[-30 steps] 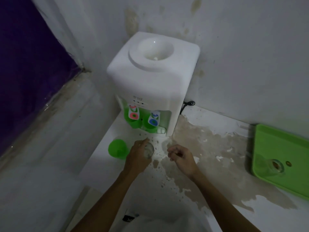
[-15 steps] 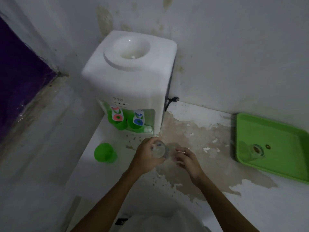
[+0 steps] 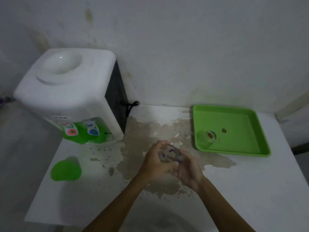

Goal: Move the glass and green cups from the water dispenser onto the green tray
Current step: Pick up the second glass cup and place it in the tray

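Observation:
A clear glass cup (image 3: 169, 154) with small blue marks is held between both hands above the counter's middle. My left hand (image 3: 154, 162) wraps its left side and my right hand (image 3: 188, 169) cups its right side. A green cup (image 3: 66, 169) stands on the counter at the left, in front of the white water dispenser (image 3: 70, 91). The green tray (image 3: 234, 118) lies at the right against the wall. Another clear glass cup (image 3: 208, 137) stands in the tray's near left corner.
The dispenser has a red tap and a blue tap over a green drip area (image 3: 83, 131). A black cord (image 3: 132, 105) hangs behind it. The white counter (image 3: 250, 190) has worn brown patches in its middle. A wall runs close behind.
The glass cup has moved right, away from the dispenser, in my left hand. My right hand has closed onto it. The view has swung right, showing the whole tray.

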The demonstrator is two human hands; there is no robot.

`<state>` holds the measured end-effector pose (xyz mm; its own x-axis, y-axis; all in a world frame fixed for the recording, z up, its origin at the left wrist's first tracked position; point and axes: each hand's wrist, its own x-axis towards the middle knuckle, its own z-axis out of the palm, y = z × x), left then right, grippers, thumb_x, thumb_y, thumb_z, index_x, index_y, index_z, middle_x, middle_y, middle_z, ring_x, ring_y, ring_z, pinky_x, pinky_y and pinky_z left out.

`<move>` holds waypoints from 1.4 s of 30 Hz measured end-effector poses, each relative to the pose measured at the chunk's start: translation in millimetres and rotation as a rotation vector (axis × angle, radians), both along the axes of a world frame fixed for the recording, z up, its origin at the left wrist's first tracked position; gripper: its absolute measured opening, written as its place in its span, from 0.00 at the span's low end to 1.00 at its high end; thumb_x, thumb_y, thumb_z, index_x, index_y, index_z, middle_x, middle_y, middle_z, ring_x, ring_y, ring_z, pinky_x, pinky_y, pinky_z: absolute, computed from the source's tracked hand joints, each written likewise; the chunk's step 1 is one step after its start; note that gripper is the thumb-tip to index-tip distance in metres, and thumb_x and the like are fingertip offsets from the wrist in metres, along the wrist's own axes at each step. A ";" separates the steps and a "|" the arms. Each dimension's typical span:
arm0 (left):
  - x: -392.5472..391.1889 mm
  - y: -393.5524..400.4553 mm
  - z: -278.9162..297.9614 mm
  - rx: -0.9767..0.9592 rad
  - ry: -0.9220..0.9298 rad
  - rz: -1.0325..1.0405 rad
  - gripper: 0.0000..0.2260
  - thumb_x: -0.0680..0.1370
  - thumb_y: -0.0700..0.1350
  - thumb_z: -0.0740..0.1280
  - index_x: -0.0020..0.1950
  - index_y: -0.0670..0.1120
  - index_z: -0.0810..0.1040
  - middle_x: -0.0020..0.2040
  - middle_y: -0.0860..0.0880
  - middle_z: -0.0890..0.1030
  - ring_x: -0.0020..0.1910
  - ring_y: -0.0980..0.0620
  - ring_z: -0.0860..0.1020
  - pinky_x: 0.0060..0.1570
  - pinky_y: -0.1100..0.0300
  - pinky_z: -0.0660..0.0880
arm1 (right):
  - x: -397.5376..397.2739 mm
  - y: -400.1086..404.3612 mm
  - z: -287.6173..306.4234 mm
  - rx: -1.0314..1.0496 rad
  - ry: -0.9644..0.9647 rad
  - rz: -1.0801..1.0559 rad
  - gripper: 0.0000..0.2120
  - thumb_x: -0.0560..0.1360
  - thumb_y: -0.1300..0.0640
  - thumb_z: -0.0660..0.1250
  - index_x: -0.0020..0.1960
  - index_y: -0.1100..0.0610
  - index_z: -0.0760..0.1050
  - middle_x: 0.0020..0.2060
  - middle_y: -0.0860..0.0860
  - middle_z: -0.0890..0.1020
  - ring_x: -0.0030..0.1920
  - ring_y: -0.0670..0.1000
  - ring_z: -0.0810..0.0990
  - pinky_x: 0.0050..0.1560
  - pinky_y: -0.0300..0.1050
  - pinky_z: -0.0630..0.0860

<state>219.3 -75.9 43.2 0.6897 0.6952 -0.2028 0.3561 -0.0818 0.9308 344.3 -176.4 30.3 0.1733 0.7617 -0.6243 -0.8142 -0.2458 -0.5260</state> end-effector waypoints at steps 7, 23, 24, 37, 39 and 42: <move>78.1 -42.4 -3.8 -0.080 0.038 -0.140 0.24 0.65 0.47 0.81 0.58 0.57 0.76 0.54 0.54 0.81 0.48 0.62 0.81 0.41 0.68 0.77 | 73.4 -65.0 -8.0 -0.109 -0.075 -0.102 0.20 0.79 0.47 0.62 0.62 0.60 0.80 0.49 0.57 0.86 0.42 0.52 0.83 0.45 0.48 0.77; 180.8 -52.7 -51.0 -0.151 0.168 0.024 0.14 0.73 0.40 0.74 0.57 0.50 0.80 0.52 0.51 0.81 0.47 0.56 0.79 0.40 0.71 0.74 | 238.1 -101.8 -33.3 -0.384 -1.003 -0.191 0.25 0.66 0.55 0.80 0.60 0.49 0.74 0.59 0.54 0.76 0.57 0.55 0.77 0.57 0.52 0.78; 181.3 -49.0 -55.2 -0.143 0.179 0.036 0.13 0.73 0.40 0.74 0.57 0.50 0.80 0.52 0.51 0.81 0.47 0.56 0.79 0.41 0.71 0.74 | 244.4 -97.1 -38.1 -0.392 -1.079 -0.164 0.27 0.66 0.55 0.80 0.61 0.50 0.75 0.58 0.54 0.75 0.57 0.54 0.77 0.59 0.50 0.76; 183.7 -30.6 -83.3 -0.139 0.237 0.063 0.10 0.75 0.38 0.72 0.53 0.50 0.82 0.49 0.46 0.82 0.45 0.57 0.80 0.43 0.73 0.75 | 254.1 -71.4 -83.6 -0.486 -1.636 0.190 0.30 0.62 0.58 0.82 0.61 0.55 0.76 0.60 0.59 0.74 0.59 0.61 0.75 0.57 0.58 0.77; 181.9 -27.5 -84.1 -0.137 0.233 0.053 0.10 0.75 0.38 0.72 0.53 0.50 0.81 0.48 0.48 0.82 0.45 0.58 0.79 0.44 0.71 0.74 | 253.0 -69.6 -82.6 -0.489 -1.652 0.205 0.30 0.61 0.58 0.82 0.61 0.55 0.76 0.60 0.59 0.74 0.59 0.61 0.75 0.57 0.57 0.77; 178.1 -24.7 -83.9 -0.139 0.229 0.052 0.10 0.75 0.39 0.73 0.54 0.48 0.81 0.48 0.49 0.82 0.46 0.57 0.79 0.44 0.72 0.74 | 254.9 -69.1 -79.2 -0.494 -1.657 0.234 0.32 0.62 0.57 0.81 0.63 0.56 0.75 0.59 0.60 0.74 0.58 0.62 0.75 0.57 0.56 0.76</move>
